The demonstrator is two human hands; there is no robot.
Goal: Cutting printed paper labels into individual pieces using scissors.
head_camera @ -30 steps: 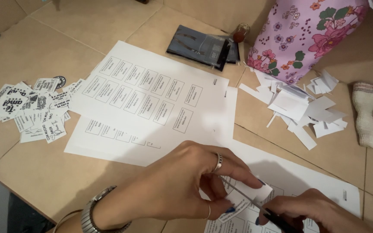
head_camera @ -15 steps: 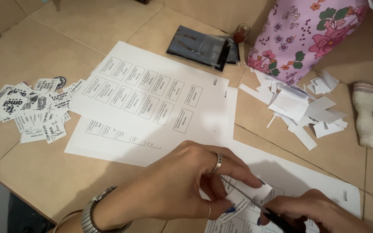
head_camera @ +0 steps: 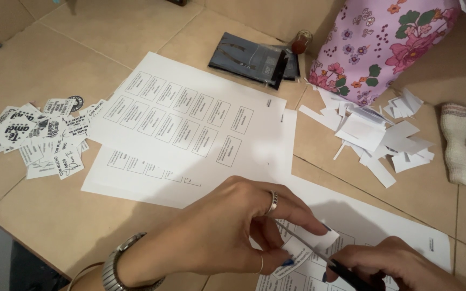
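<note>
A small paper label (head_camera: 304, 249) sat pinched between the thumb and forefinger of the left hand (head_camera: 233, 229), low in the frame and just above a printed sheet (head_camera: 373, 226) that lay on the tiled floor (head_camera: 82, 48). That hand arched over it with the knuckles raised, wrist bent inward, a ring on one finger and a metal watch (head_camera: 115, 268) with a thin bangle at the wrist; the fingertips showed blue polish. The right hand (head_camera: 400, 267) came in from the lower right edge, curled tight around the dark handles of a pair of scissors (head_camera: 324, 258), whose slim blades ran up and to the left across the label. The label was flat, white and roughly rectangular, with fine print on it. Further up lay two overlapping white sheets (head_camera: 190, 129) printed with rows of small boxed rectangles, smooth and uncreased. To the left a heap of cut labels (head_camera: 36, 137) with bold black lettering lay loose on the beige tiles. To the right a pile of blank paper offcuts (head_camera: 376, 134), strips and angular scraps, lay beside a pink floral fabric (head_camera: 373, 43). A dark glossy packet (head_camera: 252, 59) rested near the top sheet, and a knitted cream cloth (head_camera: 462, 145) lay at the far right.
</note>
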